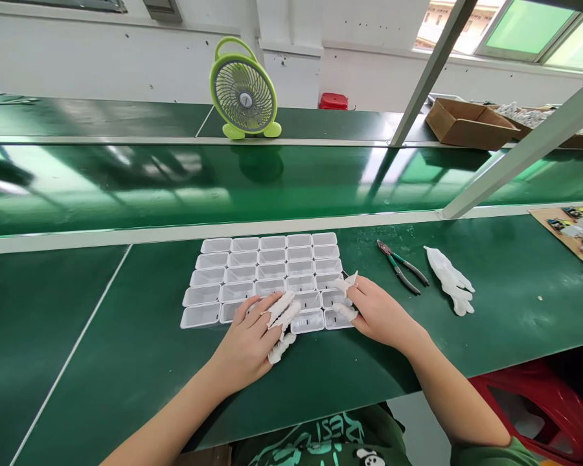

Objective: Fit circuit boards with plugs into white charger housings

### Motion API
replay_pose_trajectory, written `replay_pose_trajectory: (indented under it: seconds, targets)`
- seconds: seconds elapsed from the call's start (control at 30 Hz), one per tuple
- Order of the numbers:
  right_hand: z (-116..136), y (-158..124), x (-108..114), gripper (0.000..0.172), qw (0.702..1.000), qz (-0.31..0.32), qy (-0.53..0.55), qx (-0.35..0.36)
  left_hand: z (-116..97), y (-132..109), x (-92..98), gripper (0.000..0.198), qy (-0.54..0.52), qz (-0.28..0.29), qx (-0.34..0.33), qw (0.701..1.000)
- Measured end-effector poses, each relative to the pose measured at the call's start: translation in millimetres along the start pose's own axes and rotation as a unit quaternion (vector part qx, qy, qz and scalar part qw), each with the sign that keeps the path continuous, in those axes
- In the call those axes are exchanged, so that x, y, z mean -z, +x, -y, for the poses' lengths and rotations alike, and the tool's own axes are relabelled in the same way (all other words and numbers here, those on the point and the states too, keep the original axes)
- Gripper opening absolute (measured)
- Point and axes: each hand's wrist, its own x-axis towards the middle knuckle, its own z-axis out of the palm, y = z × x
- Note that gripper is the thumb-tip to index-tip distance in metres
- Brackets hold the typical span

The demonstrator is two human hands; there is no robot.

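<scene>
A clear plastic tray with several rows of small empty pockets lies on the green bench in front of me. My left hand, white cots on several fingertips, rests flat on the tray's near edge with fingers stretched out. My right hand, also with fingertip cots, touches the tray's near right corner, thumb and forefinger pinched at its rim.
Pliers and a white glove lie right of the tray. A green fan stands beyond the shiny conveyor belt. Cardboard boxes sit far right, a board with parts at the right edge. Slanted metal struts cross overhead.
</scene>
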Motion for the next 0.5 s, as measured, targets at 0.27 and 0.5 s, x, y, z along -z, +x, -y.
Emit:
replay_pose_trajectory:
  seconds: [0.27,0.5]
  targets:
    - [0.1,-0.8,0.7,0.027,1.0,0.012,0.01,-0.016,-0.5,-0.2,0.4,0.015,0.009,0.005,0.002,1.0]
    - [-2.2,-0.4,3.5,0.027,1.0,0.014,-0.015,-0.008,5.9,-2.7,5.3,0.027,0.055,-0.042,0.05,0.996]
